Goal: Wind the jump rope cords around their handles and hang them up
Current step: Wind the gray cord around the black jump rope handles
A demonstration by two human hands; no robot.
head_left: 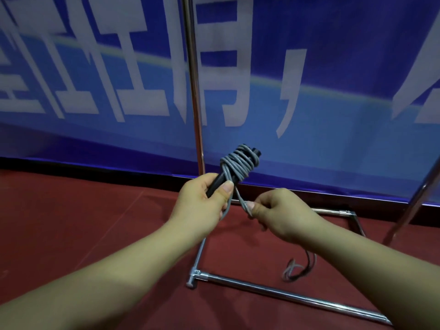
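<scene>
Two black handles (234, 170), bundled and wrapped in grey cord (238, 160), are gripped at their lower end by the left hand (202, 201), held above the red floor (71, 222); a loose cord length is pinched by the right hand (278, 213) just beside them, before a chrome rack (195, 91)

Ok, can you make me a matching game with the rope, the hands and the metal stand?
Things:
1. left hand
2. right hand
3. grey cord
4. metal rack

What it is doing:
A. stands on the red floor
B. coiled around the black handles
C. pinches the loose cord end
D. grips the black handles

Pairs: 1-D, 2-C, 3-B, 4-A
</scene>
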